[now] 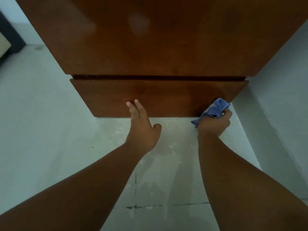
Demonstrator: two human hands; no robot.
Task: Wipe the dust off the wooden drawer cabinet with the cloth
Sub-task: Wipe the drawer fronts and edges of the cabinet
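Two bare forearms reach forward from the bottom of the view over a pale tiled floor (50, 114). On the left, the person's left hand (143, 125) is empty, fingers spread loosely, fingertips (137, 102) touching the lower drawer front (158, 95) of the reddish-brown wooden drawer cabinet (150, 39) near the middle of its bottom edge. Further right, the right hand (215, 124) is closed around a crumpled blue cloth (215, 109), pressed against the drawer front at its bottom right corner, beside a pale wall (275, 97). The drawer front's long axis runs left to right, and nearly all of it lies to the left of the cloth. The right hand holds the cloth, so the next stroke probably runs leftward along the bottom edge toward the left hand, which would need to lift clear.
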